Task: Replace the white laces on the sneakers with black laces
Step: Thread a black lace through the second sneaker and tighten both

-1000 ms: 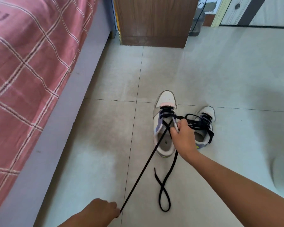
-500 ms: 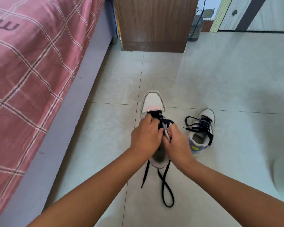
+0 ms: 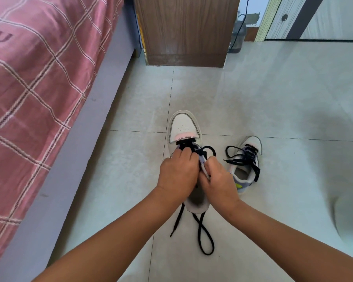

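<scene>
A white sneaker (image 3: 183, 127) with a pink and lilac tongue stands on the floor tiles, toe pointing away from me. Its black lace (image 3: 203, 235) is threaded through the front eyelets and trails behind the heel in a loop. My left hand (image 3: 176, 174) and my right hand (image 3: 219, 180) sit knuckles-up over the sneaker's throat, fingers curled on the lace and the tongue; the fingertips are hidden. A second sneaker (image 3: 246, 165) with black laces threaded loosely stands just to the right.
A bed with a pink checked cover (image 3: 35, 88) and a grey frame runs along the left. A brown wooden cabinet (image 3: 184, 31) stands at the back, with a water jug (image 3: 237, 40) and a door beside it. A white object (image 3: 351, 216) shows at the right edge.
One second ago my left hand pulled the lace taut near my body. It has come forward to the sneaker beside my right hand, and the lace now lies slack on the floor.
</scene>
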`<state>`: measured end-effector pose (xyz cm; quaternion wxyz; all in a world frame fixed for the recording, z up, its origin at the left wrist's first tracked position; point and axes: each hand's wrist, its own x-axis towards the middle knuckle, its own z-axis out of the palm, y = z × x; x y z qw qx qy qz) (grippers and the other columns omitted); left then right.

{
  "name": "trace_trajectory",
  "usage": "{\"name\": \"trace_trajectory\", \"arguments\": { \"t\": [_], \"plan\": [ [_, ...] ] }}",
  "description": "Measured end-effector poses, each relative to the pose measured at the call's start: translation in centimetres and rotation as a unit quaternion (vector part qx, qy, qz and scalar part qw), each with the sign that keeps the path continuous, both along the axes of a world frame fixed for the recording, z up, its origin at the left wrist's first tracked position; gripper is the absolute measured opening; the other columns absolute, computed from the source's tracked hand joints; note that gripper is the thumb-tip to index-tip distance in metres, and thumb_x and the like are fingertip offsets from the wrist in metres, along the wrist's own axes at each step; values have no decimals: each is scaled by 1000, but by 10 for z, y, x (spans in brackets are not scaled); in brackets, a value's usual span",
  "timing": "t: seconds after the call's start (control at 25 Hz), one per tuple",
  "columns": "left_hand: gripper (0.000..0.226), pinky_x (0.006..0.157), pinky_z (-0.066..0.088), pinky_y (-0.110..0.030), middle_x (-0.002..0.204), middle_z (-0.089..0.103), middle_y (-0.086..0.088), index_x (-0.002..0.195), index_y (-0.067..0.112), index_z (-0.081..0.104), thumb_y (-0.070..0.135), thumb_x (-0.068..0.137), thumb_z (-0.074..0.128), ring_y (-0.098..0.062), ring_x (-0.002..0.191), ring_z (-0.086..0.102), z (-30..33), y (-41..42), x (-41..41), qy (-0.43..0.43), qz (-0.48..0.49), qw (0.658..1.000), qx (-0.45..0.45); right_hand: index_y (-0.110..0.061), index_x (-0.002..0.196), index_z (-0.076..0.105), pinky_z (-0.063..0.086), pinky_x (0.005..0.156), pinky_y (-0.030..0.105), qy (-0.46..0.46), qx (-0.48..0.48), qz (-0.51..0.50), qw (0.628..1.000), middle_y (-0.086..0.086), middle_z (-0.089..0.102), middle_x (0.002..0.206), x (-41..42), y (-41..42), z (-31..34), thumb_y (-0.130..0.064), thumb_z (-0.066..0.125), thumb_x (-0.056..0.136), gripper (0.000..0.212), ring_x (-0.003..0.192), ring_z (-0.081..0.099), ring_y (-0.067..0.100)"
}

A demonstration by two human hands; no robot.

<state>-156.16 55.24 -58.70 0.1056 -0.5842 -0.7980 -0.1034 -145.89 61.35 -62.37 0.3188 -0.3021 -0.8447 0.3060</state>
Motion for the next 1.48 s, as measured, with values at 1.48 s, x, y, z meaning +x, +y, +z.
{"name": "trace_trajectory", "arguments": {
  "t": [1.48],
  "plan": [
    [36,68,45,-24,106,57,4,124,21,26,45,97,30,-19,89,61,82,-10,21,-236,158,959,-2,-34,75,33,32,47,12,68,-112,-40,991,-16,44,61,27,-4,102,-12,58,85,35,49,38,6]
  ]
}}
